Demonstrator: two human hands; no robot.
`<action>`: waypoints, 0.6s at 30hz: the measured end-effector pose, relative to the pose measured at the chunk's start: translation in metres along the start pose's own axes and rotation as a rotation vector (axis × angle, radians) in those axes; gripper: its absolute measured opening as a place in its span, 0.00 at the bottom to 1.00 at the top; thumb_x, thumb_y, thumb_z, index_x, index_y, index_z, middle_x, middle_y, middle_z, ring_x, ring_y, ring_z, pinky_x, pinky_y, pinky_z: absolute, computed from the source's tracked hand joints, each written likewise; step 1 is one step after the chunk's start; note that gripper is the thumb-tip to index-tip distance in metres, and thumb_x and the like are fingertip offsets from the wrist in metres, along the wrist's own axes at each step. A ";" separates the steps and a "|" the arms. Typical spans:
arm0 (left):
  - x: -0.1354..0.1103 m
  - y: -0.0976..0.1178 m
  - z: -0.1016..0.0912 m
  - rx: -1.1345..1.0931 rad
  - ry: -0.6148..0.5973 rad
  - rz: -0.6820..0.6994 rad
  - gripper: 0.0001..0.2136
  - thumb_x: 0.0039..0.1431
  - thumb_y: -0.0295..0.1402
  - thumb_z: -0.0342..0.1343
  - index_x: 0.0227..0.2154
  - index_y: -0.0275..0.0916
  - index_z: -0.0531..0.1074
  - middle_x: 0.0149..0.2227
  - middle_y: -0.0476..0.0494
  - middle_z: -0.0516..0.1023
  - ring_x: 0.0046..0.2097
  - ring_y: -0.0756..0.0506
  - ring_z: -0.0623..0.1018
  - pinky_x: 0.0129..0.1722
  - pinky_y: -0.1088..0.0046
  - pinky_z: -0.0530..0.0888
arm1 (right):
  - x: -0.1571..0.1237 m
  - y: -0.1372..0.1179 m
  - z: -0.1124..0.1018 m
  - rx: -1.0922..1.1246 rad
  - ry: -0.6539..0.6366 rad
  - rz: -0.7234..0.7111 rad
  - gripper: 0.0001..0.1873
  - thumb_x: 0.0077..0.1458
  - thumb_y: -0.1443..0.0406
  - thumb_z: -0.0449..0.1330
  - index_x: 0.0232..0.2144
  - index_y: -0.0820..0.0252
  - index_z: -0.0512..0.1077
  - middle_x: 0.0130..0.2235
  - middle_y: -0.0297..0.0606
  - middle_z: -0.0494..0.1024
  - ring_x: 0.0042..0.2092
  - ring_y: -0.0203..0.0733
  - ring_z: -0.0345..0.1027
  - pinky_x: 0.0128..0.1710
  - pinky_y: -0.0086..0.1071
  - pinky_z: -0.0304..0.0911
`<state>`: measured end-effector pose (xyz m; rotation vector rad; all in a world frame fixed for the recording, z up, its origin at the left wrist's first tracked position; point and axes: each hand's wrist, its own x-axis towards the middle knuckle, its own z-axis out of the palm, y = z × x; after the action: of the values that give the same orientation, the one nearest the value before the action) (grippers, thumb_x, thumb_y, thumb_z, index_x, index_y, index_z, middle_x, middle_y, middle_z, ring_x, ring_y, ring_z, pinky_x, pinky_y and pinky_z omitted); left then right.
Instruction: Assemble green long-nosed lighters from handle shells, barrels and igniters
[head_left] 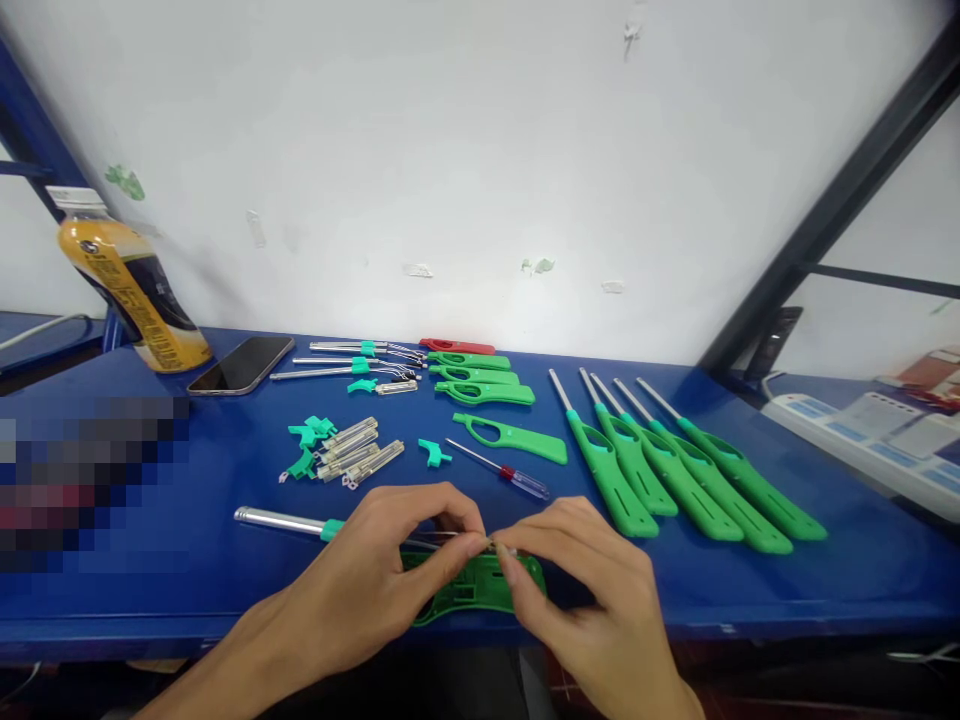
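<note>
Under my fingers lies an open green lighter shell half [480, 585], its hollow inside facing up. A metal lighter tube with a teal collar [281, 520] points left from it; its inner end is hidden behind my left hand. My left hand [405, 560] is closed in a pinch above the shell, with a thin wire [435, 533] at its fingertips. Touching those fingertips, my right hand [581, 580] is also pinched closed, over the shell's right end. What its fingers hold is too small and covered to name.
Beyond my hands lie a screwdriver [517, 479], a loose teal trigger [433, 453], clear fuel tanks [352, 450], teal triggers [311, 432], tube assemblies [352, 366] and green shells [487, 392]. Assembled lighters [667, 470] lie right. A phone [244, 365] and bottle [139, 290] stand left.
</note>
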<state>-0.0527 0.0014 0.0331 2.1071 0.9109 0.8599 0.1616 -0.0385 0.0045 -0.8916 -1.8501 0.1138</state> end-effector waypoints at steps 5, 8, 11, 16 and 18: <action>-0.001 -0.003 0.000 0.012 0.024 0.032 0.08 0.71 0.32 0.58 0.35 0.44 0.79 0.32 0.57 0.82 0.34 0.54 0.78 0.36 0.82 0.72 | 0.000 0.001 -0.001 0.018 -0.014 0.039 0.10 0.64 0.72 0.66 0.41 0.51 0.79 0.36 0.23 0.85 0.36 0.31 0.79 0.41 0.32 0.68; -0.001 -0.004 0.001 0.017 0.031 0.051 0.08 0.71 0.32 0.58 0.35 0.44 0.79 0.33 0.58 0.82 0.34 0.54 0.78 0.36 0.83 0.72 | 0.001 0.001 -0.002 0.014 -0.020 0.055 0.09 0.64 0.72 0.66 0.41 0.51 0.79 0.36 0.22 0.85 0.36 0.30 0.78 0.41 0.31 0.68; -0.001 -0.004 0.002 0.023 0.041 0.065 0.07 0.71 0.31 0.58 0.35 0.44 0.79 0.33 0.58 0.83 0.34 0.54 0.79 0.37 0.84 0.72 | 0.002 0.000 -0.002 0.016 -0.017 0.067 0.08 0.64 0.71 0.66 0.40 0.51 0.78 0.36 0.21 0.85 0.35 0.29 0.78 0.41 0.29 0.68; 0.000 -0.003 0.003 0.025 0.052 0.093 0.08 0.71 0.31 0.58 0.35 0.44 0.79 0.32 0.58 0.82 0.33 0.55 0.79 0.36 0.85 0.73 | 0.000 -0.001 -0.002 0.016 -0.013 0.098 0.07 0.65 0.70 0.66 0.40 0.50 0.78 0.34 0.22 0.83 0.34 0.30 0.76 0.40 0.29 0.68; 0.001 -0.003 0.002 0.027 0.059 0.099 0.07 0.71 0.31 0.59 0.35 0.44 0.79 0.33 0.58 0.83 0.33 0.55 0.79 0.36 0.85 0.73 | 0.000 -0.001 -0.002 0.024 -0.014 0.106 0.06 0.65 0.69 0.66 0.40 0.50 0.78 0.34 0.22 0.83 0.34 0.30 0.77 0.39 0.29 0.68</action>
<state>-0.0514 0.0025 0.0298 2.1759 0.8587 0.9694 0.1629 -0.0402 0.0056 -0.9747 -1.8103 0.2082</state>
